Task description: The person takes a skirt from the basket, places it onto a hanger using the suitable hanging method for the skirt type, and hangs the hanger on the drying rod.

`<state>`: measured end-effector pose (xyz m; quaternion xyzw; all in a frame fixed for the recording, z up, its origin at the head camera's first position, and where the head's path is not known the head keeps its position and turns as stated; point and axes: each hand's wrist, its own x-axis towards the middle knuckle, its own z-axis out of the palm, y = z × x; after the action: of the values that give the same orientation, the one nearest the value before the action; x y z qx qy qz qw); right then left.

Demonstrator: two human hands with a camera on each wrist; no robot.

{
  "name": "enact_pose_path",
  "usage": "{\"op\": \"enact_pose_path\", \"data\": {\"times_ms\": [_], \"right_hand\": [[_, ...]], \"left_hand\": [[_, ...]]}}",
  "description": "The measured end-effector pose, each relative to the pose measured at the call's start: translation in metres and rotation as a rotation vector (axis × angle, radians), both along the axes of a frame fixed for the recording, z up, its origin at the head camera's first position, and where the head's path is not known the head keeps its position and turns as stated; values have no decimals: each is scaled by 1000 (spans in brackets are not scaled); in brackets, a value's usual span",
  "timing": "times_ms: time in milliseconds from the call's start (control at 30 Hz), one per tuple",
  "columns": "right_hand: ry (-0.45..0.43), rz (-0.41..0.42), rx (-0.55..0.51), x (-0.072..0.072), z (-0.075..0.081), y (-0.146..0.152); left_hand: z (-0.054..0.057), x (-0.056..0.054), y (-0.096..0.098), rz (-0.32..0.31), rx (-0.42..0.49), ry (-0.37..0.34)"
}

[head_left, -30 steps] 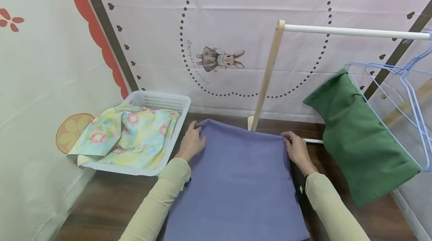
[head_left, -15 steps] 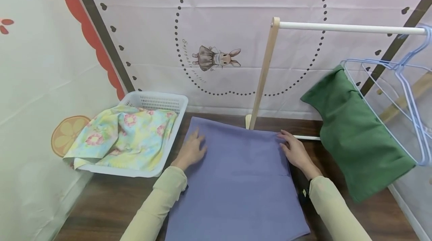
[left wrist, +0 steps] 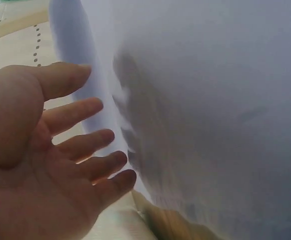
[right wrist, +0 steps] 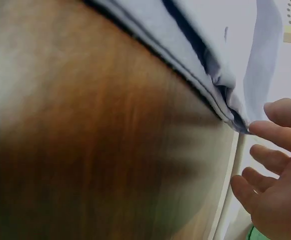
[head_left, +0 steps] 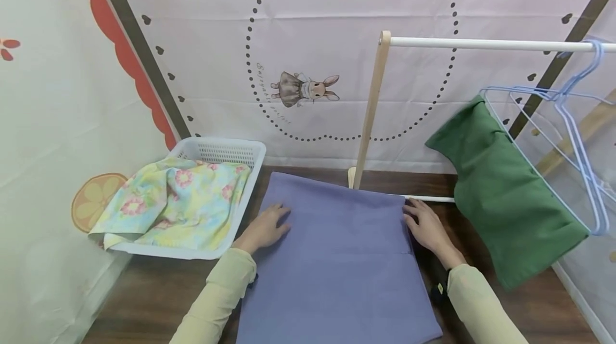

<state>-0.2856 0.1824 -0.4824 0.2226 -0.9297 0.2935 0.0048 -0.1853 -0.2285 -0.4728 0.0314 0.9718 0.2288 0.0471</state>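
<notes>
A flat purple cloth (head_left: 337, 269) lies spread on the dark wooden surface, its near end running out of the head view. My left hand (head_left: 264, 229) is at its left edge, below the far left corner. The left wrist view shows that hand's fingers (left wrist: 98, 105) spread and relaxed beside the cloth (left wrist: 210, 100). At the far right corner is my right hand (head_left: 425, 226), fingers loosely bent. In the right wrist view its index fingertip is right at the cloth's layered edge (right wrist: 230, 110), and the other fingers (right wrist: 268, 157) stand apart from it.
Left of the cloth stands a white basket (head_left: 257, 170) holding a floral cloth (head_left: 192, 210). A wood-and-white-rod rack (head_left: 371, 114) rises behind. On the right, blue hangers (head_left: 577, 146) hang from its rod, with a green cloth (head_left: 500, 189) on one.
Both hands have let go of the cloth's far corners, which they pinched a second ago. The left hand has slid down the left edge, and the far left corner now lies flatter.
</notes>
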Motion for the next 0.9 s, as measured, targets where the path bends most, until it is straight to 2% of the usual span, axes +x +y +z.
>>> {"op": "enact_pose_path", "data": {"times_ms": [133,300,400,533,667,900], "right_hand": [[11,-28,-31,8,1,5],[-2,-30,-67,17,13,4],[-5,-23,-94,24,21,4],[-2,-26,-137,32,32,10],[52,-63,-170,38,42,19],[246,-129,-193,49,55,24]], "left_hand": [[-3,5,-1,-5,47,56],[-3,9,1,-43,74,150],[0,13,4,-53,74,187],[11,18,8,-58,89,190],[23,25,10,-67,117,199],[33,34,12,-66,146,250]]}}
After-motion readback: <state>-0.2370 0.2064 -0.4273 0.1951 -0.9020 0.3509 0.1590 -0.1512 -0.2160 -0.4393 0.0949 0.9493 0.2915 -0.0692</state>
